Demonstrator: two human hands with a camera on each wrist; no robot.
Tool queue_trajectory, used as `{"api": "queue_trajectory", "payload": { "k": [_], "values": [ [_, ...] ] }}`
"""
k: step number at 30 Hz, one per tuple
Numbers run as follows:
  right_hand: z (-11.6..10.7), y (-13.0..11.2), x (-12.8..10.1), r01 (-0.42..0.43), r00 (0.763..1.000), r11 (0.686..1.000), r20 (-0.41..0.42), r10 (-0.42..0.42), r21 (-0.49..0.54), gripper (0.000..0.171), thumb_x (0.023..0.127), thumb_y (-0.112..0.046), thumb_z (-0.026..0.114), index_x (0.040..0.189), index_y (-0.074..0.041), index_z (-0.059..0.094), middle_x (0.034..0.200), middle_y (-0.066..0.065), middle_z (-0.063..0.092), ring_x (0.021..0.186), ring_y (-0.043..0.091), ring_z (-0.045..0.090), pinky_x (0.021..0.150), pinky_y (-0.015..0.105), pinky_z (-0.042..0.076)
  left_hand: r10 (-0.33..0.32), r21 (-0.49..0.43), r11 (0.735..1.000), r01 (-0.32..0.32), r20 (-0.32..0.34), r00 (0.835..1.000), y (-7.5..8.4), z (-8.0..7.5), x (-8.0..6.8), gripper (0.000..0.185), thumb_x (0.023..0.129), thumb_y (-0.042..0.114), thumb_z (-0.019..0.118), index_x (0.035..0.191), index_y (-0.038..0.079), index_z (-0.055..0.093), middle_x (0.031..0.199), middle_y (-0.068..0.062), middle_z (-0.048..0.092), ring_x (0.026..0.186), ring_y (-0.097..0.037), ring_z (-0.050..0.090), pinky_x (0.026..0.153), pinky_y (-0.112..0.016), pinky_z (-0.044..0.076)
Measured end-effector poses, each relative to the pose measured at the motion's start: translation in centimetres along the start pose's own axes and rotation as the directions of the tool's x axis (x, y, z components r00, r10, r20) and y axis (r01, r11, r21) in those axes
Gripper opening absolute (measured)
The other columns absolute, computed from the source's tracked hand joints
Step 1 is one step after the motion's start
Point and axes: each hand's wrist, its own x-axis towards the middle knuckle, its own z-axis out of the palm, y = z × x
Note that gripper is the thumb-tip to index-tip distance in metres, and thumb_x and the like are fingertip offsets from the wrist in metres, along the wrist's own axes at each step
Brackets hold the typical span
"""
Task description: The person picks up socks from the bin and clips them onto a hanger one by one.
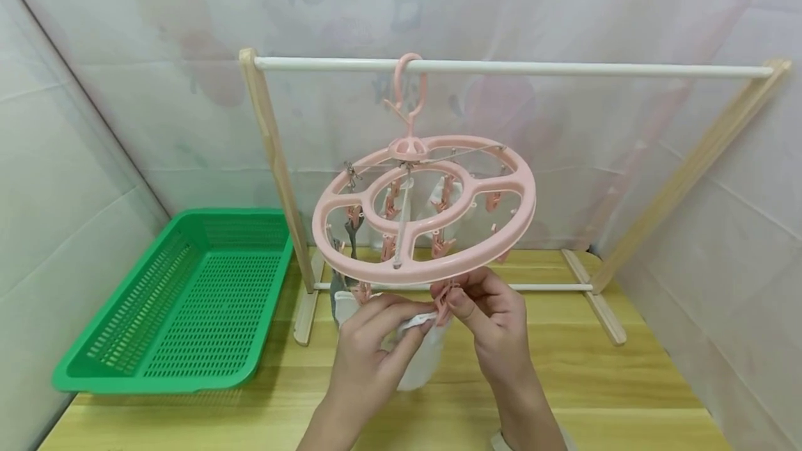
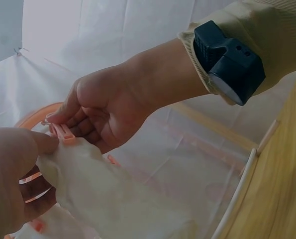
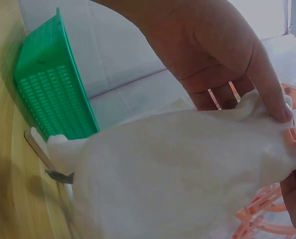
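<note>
Under the front rim of a round pink clip hanger (image 1: pixel 471 271), both hands meet at one pink peg (image 1: pixel 443 303). My left hand (image 1: pixel 376 339) pinches the gathered top edge of a white sock (image 1: pixel 420 364), thumb and fingertips right beside the peg. The peg is held by my right hand (image 1: pixel 501 326), pinched between thumb and fingers. In the left wrist view the peg's jaws overlap the edge of the sock (image 2: pixel 98 184). The right wrist view has the sock (image 3: pixel 152 169) stretching down from the fingertips, covering much of what lies behind.
The hanger hooks over the white rod (image 1: pixel 564 69) of a wooden-legged rack. Other pegs dangle around its ring, with a grey item (image 1: pixel 335 277) and white ones hanging behind. Left of the rack, a green basket (image 1: pixel 263 319) sits on the wooden table (image 1: pixel 595 395).
</note>
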Motion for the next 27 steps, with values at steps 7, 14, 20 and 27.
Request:
{"api": "queue_trajectory", "payload": {
  "k": [7,14,20,27],
  "values": [
    [0.2,0.0,-0.2,-0.021,1.000,1.000,0.017,0.021,0.011,0.009,0.098,0.008,0.052,0.100,0.017,0.053,0.097,0.012,0.070,0.071,0.013,0.066,0.063,0.025,0.056,-0.051,-0.024,0.998,0.050,-0.028,0.998,0.0,0.4,-0.5,0.015,0.088,0.006,0.075,0.102,0.013,0.077,0.100,0.001,0.070,0.093,-0.013,0.067,0.082,-0.019,0.054],
    [0.1,0.1,-0.4,-0.046,0.999,0.999,0.012,0.047,-0.026,0.007,0.098,0.009,0.052,0.099,0.016,0.053,0.097,0.011,0.069,0.076,0.012,0.066,0.065,0.024,0.056,-0.081,-0.050,0.996,0.080,-0.020,0.997,-0.1,0.6,-0.9,0.015,0.089,0.008,0.075,0.102,0.014,0.076,0.098,0.002,0.069,0.085,-0.009,0.064,0.075,-0.018,0.054],
    [0.0,0.3,-1.1,-0.059,0.998,0.996,0.014,0.060,-0.066,0.008,0.095,0.011,0.053,0.102,0.014,0.057,0.095,0.011,0.068,0.077,0.014,0.065,0.064,0.026,0.056,-0.081,-0.065,0.995,0.081,0.001,0.997,0.0,0.7,-1.5,0.018,0.087,0.008,0.076,0.104,0.013,0.074,0.096,0.002,0.070,0.081,-0.007,0.063,0.072,-0.016,0.053],
    [-0.3,0.4,-0.8,-0.069,0.997,0.993,0.020,0.071,-0.091,0.017,0.094,0.012,0.050,0.109,0.013,0.058,0.092,0.012,0.064,0.070,0.015,0.059,0.064,0.027,0.053,-0.035,-0.031,0.999,0.036,0.036,0.999,0.2,0.4,-1.2,0.029,0.083,0.009,0.080,0.111,0.012,0.072,0.100,0.002,0.069,0.086,-0.011,0.064,0.076,-0.021,0.055]
  ]
}}
